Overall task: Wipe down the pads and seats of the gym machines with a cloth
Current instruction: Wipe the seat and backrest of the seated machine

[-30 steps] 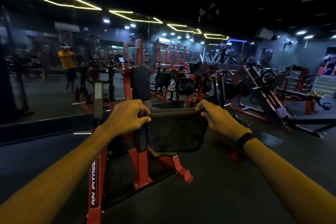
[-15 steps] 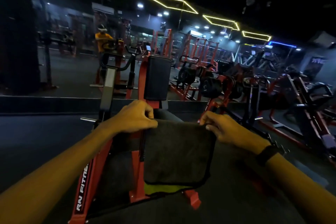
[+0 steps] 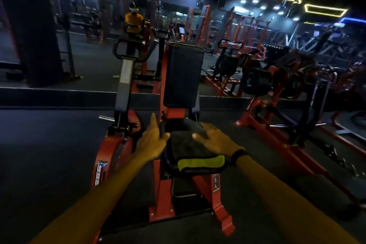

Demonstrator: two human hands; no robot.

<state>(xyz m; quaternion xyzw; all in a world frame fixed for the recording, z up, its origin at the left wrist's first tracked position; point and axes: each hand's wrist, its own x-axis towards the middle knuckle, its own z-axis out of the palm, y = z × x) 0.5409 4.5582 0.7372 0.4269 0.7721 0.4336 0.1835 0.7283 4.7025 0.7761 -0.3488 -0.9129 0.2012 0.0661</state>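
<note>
on the seat (image 3: 168, 164) of the red machine (image 3: 164, 194) lies one dark cloth (image 3: 188, 148), folded, with a yellow-green underside showing at its near edge. two hands: right hand (image 3: 215, 140) rests flat on top of the cloth, fingers (image 3: 204, 127) spread wide and straight. left hand (image 3: 150, 140) sits at the cloth's left edge beside the seat, fingers straight and relaxed, thumb touching the cloth. one black wristband (image 3: 238, 154) on the right wrist. one upright black pad (image 3: 183, 75) stands just behind the seat. one grey lever arm (image 3: 124, 81) with a handle loop to its left. more red machines (image 3: 277, 105) to the right. one mirror wall (image 3: 79, 35) behind, reflecting a figure in yellow.
</note>
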